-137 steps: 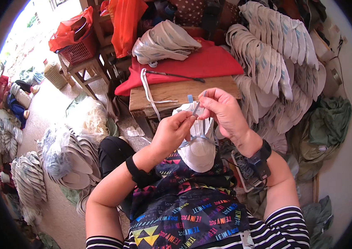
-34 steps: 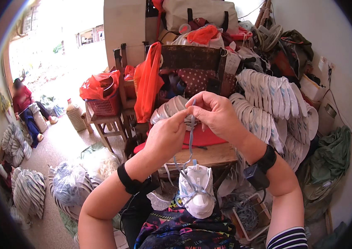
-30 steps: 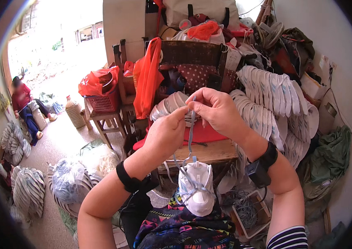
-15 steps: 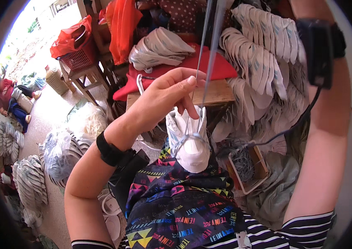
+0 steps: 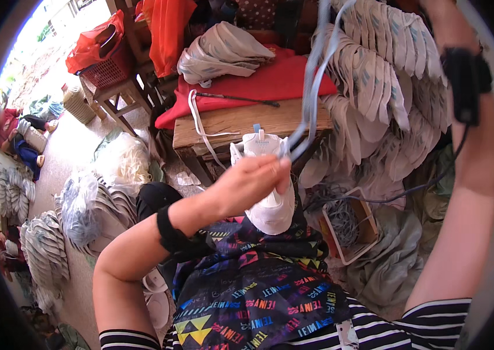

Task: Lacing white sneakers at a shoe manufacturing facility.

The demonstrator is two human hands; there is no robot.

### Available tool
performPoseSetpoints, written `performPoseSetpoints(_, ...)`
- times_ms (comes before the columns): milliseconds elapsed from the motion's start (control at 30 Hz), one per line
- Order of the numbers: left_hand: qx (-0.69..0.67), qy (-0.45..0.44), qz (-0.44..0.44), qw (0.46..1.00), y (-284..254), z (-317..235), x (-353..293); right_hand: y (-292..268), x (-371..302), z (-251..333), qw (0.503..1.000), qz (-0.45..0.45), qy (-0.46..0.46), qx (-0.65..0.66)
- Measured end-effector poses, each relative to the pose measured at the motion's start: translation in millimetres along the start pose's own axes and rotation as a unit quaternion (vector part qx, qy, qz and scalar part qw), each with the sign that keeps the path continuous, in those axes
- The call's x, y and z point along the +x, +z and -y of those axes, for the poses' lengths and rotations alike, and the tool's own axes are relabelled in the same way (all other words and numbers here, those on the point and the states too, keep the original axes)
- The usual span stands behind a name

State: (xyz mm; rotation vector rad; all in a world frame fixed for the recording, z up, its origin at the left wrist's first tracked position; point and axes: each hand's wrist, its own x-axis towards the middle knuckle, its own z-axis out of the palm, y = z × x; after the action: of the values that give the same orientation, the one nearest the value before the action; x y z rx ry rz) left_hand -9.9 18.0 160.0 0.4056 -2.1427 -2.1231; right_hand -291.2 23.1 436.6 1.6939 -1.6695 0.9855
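A white sneaker upper [image 5: 271,217] rests toe toward me on the dark, colourfully printed cloth over my lap. My left hand [image 5: 258,178] lies across its middle, covering the eyelets. Its thumb and fingers pinch a blue-grey shoelace [image 5: 311,96], whose strands rise slackly and leave at the top edge. My right hand [image 5: 442,23] is raised high at the upper right; its fingers are cut off by the frame edge, so its hold is hidden. Behind the shoe, a white lace [image 5: 195,114] and a thin dark rod-like tool [image 5: 238,99] lie on the bench.
The wooden bench [image 5: 241,119] carries a red cloth [image 5: 285,87] and stacked shoe uppers [image 5: 223,55]. More uppers [image 5: 363,87] hang in bundles at right. A bin of laces [image 5: 343,224] stands beside my lap. Bundles [image 5: 43,251] line the left floor; another person [image 5: 16,140] sits beyond.
My left hand has come down from above the shoe onto its middle, closing on the lace. The strands, taut before, now hang looser. My right arm has shifted slightly right.
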Motion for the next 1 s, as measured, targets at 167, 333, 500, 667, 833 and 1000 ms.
performPoseSetpoints(167,-0.057,0.068,-0.059,0.994,-18.4,-46.0,-19.5,102.4,-168.3,-7.9,0.971,0.211,0.036,0.104)
performPoseSetpoints(333,0.1,0.074,-0.256,0.959,-35.1,40.1,-10.9,119.3,-301.3,62.1,0.86,0.429,0.106,0.255)
performPoseSetpoints(500,0.058,-0.022,-0.295,0.953,-31.9,115.1,-28.1,132.3,-338.3,79.7,0.813,0.4,0.256,0.336)
performPoseSetpoints(667,0.023,-0.075,-0.265,0.961,-8.1,128.8,-28.9,136.7,-349.3,79.8,0.78,0.388,0.311,0.38)
performPoseSetpoints(833,0.082,-0.105,-0.246,0.96,1.2,129.3,-25.4,138.2,-359.0,75.9,0.703,0.406,0.374,0.449)
performPoseSetpoints(1000,-0.097,-0.16,-0.238,0.953,-1.8,122.1,-25.5,140.7,-358.6,82.6,0.744,0.387,0.343,0.423)
